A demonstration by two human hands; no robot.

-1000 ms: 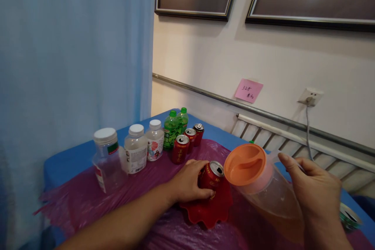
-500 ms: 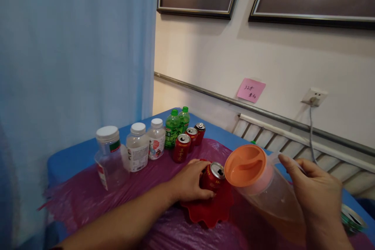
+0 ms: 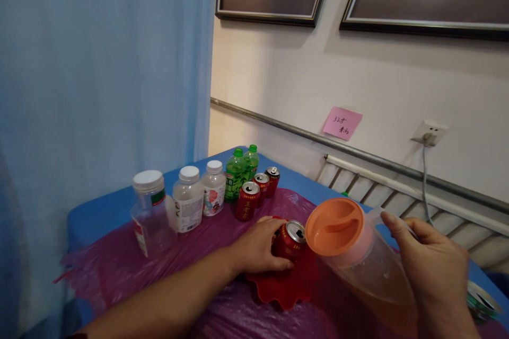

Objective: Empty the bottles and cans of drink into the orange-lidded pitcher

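Note:
My left hand (image 3: 264, 248) is wrapped round a red can (image 3: 289, 243) with an opened top, which stands slightly tilted on a red scalloped mat (image 3: 284, 288). To its right, my right hand (image 3: 431, 259) grips the handle of a clear pitcher (image 3: 377, 275) with an orange lid (image 3: 336, 226). The pitcher leans left, its lid close beside the can's top. Brownish liquid lies in the pitcher's lower part; no stream shows between lid and can.
Behind stand several red cans (image 3: 247, 202), green bottles (image 3: 235, 175), white-capped bottles (image 3: 188, 204) and a clear jar (image 3: 151, 217) on purple plastic (image 3: 107, 265). A green can (image 3: 483, 302) is at the right edge. A radiator (image 3: 382, 193) runs along the wall.
The whole view has shifted very slightly. Both hands keep their hold, and the pitcher and can are almost as they were.

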